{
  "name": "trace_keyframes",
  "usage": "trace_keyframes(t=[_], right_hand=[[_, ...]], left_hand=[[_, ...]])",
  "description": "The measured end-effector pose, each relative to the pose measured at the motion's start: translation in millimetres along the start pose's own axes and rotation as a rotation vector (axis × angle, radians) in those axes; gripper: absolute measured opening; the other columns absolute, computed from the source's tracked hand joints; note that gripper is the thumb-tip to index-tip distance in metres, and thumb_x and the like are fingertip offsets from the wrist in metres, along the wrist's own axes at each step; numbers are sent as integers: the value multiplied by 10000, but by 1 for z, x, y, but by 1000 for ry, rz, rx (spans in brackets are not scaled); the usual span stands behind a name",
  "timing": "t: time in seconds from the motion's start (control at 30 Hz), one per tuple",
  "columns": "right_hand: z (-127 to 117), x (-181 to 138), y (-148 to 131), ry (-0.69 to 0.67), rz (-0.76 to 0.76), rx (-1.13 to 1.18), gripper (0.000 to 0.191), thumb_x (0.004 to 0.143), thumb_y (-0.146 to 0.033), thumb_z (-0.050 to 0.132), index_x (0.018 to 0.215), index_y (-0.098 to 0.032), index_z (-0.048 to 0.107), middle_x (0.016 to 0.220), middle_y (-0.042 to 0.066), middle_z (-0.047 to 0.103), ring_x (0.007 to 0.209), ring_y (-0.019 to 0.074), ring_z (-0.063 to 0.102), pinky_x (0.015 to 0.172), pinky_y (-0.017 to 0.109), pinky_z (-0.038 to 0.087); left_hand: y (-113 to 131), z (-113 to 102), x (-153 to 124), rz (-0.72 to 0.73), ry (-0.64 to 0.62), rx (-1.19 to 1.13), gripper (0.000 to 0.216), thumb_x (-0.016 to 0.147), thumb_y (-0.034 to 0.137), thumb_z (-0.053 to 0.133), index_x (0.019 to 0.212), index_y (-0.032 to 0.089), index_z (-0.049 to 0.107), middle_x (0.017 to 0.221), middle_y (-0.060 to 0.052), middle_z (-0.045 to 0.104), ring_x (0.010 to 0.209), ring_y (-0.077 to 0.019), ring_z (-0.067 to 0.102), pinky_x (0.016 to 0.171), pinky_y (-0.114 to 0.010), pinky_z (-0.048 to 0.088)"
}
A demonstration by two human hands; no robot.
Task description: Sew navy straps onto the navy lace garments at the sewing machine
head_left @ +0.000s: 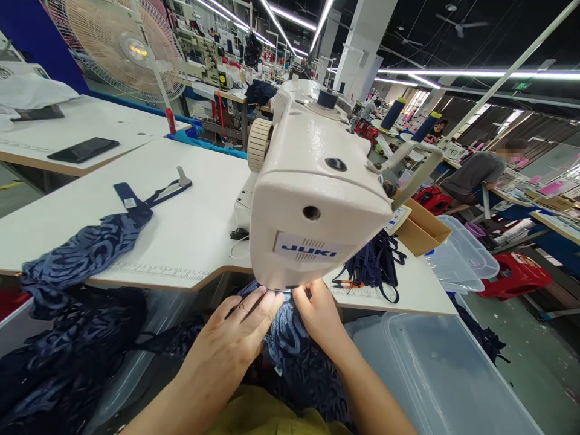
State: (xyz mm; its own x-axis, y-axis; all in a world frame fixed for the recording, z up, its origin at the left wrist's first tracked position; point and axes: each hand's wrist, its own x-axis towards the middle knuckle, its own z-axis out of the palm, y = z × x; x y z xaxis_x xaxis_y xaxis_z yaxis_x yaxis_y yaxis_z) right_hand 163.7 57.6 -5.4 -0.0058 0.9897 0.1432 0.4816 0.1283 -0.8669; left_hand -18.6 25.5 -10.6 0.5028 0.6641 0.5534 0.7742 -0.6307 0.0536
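Note:
A cream sewing machine (312, 187) stands on the white table (181, 229), its head end facing me. Blue patterned fabric (290, 338) lies under the machine head and runs down toward my lap. My left hand (235, 338) rests flat on the fabric with its fingers stretched out toward the needle area. My right hand (319, 314) presses on the fabric just right of it, fingers curled at the machine's lower edge. The needle is hidden behind the machine head.
More blue fabric (77, 260) hangs over the table's left edge, with dark straps (149, 196) beside it. Dark strips (376, 266) and scissors lie right of the machine. Clear plastic bins (435, 368) stand at the right. A fan (122, 48) and a phone (84, 149) are behind. Another person (475, 172) sits far right.

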Motion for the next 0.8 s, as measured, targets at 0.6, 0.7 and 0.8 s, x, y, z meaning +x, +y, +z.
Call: trace_keyframes(t=[0.6,0.7,0.8], right_hand=[[6,8,7,48,16,60,80,876,-295,477,890,-225,512,681,-61,511,652,131,511,636,234,365],[13,10,29,97,100,222,194,920,-331,397,835,-208,520,739,-29,522,734,137,523,703,242,415],[22,4,54,-8,219,343,295,931,-388,396,785,-203,574,778,-1,578,838,169,553,789,282,443]], left_hand=[[-10,11,-10,-95,-25,-126,410,946,288,309,1300,314,515,1317,2,589,1181,-252,549,1007,-491,318],[-17,20,-15,-24,-26,-109,464,917,306,372,1377,327,424,1346,11,564,1204,-266,526,1020,-485,339],[-20,21,-15,67,-41,-39,523,887,318,423,1408,329,380,1372,21,539,1191,-277,528,976,-467,375]])
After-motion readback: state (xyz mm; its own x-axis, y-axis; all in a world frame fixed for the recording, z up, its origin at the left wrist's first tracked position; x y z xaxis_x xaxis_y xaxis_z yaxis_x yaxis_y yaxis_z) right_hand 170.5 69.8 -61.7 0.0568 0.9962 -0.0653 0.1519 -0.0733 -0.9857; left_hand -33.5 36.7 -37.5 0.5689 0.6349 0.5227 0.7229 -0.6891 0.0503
